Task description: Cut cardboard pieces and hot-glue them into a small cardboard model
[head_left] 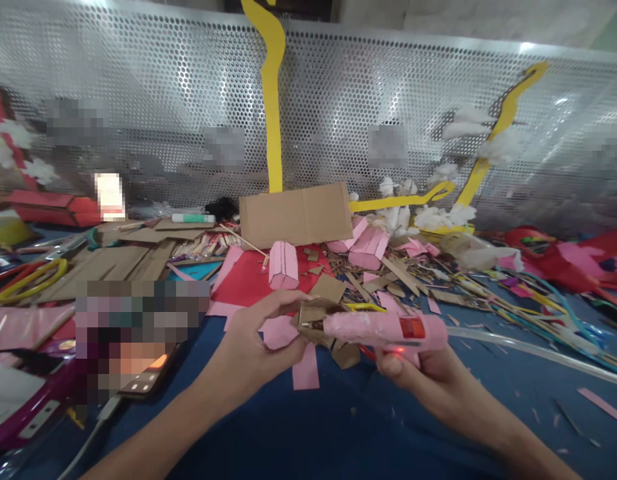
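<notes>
My right hand (428, 373) grips a pink hot glue gun (373, 330) with a small red light glowing near its handle. The gun points left, its nozzle at a small folded cardboard piece (308, 312). Thumb and fingers of my left hand (268, 333) are closed round that piece from the left. Just beyond my hands a pink paper-covered block (283, 265) rests on red paper (241, 283). A pink paper strip (306, 368) lies below the cardboard. Part of the folded piece is hidden behind the gun and my fingers.
A cardboard box (296, 215) and a yellow wavy strip (272, 100) stand before the perforated metal panel (328, 87). More pink blocks (368, 247) and scraps spread right. A clear tube (538, 350) crosses the right side; flat cardboard (108, 270) and a phone (143, 380) lie left.
</notes>
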Motion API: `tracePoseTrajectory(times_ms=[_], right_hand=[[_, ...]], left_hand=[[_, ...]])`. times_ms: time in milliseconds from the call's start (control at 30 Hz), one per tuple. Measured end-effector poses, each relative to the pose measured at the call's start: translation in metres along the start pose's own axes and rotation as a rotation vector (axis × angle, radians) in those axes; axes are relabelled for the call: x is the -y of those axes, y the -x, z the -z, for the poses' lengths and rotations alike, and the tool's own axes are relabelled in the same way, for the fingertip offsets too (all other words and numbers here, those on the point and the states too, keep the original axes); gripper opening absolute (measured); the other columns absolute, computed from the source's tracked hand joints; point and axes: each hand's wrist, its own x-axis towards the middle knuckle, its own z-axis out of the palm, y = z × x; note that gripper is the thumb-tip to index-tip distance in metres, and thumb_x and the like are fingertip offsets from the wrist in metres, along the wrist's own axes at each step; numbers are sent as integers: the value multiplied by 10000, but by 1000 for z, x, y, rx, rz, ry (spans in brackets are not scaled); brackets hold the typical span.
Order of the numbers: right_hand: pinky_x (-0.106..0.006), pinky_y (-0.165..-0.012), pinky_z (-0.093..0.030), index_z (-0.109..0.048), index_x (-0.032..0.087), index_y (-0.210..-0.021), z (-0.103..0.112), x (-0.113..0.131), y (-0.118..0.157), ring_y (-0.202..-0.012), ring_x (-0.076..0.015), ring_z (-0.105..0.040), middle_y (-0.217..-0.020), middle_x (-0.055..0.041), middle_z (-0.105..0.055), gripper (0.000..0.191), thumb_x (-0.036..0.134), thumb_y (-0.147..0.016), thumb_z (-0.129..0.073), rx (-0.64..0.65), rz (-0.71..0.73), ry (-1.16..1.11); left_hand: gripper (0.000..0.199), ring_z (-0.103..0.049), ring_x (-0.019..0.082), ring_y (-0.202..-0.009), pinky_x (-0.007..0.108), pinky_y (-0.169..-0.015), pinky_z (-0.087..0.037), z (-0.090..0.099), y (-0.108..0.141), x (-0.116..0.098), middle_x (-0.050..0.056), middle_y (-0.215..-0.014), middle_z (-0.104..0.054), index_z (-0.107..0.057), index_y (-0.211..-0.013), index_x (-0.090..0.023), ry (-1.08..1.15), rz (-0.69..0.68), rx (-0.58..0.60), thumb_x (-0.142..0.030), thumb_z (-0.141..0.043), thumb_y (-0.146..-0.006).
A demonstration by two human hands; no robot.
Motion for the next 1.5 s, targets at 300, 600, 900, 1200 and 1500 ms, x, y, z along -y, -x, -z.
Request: tracePoseTrajectory(times_ms=[300,600,900,1200,1500], right_hand=[[-324,-924,-635,-746,280,-1177,0,-1,3,-1006,-221,-764,-1076,-59,-800,252,421,-1003,-633,50,-70,-49],[-321,-818,-652,-727,248,-967,2,-1,1,-837,-207,-742,-821,-26,-738,181,395,-998,-626,21,-40,12],[-225,-643,-562,-576,241,-764,0,0,-4,-572,-128,-515,-638,48,-518,268,323,-1019,-582,-67,103,120],[-216,-668,-564,-653,242,-833,-2,-1,-3,-637,-142,-601,-701,26,-622,200,295,-1013,-583,-122,172,253],[-308,-736,-616,-786,267,-1074,-1,-21,13,-782,-234,-732,-875,-44,-790,232,425,-992,-639,-157,131,516]], left_hand=[[440,-698,239,-1201,414,-1087,-511,1,1,1,16,-1275,-755,-662,-1255,-319,13,10,17,-139,-730,-859],[421,-696,232,-1208,390,-1082,-520,0,1,0,9,-1285,-755,-661,-1257,-316,-4,-5,29,-163,-725,-870],[528,-703,171,-1176,316,-1056,-541,0,3,5,-38,-1250,-756,-635,-1278,-345,-74,-79,22,-71,-692,-830],[390,-756,187,-1073,314,-971,-604,-1,4,-3,9,-1162,-798,-668,-1210,-265,-128,-95,-48,-167,-747,-840],[390,-769,190,-1036,324,-962,-621,-5,5,0,11,-1142,-807,-677,-1173,-260,-131,-81,-73,-199,-781,-802]])
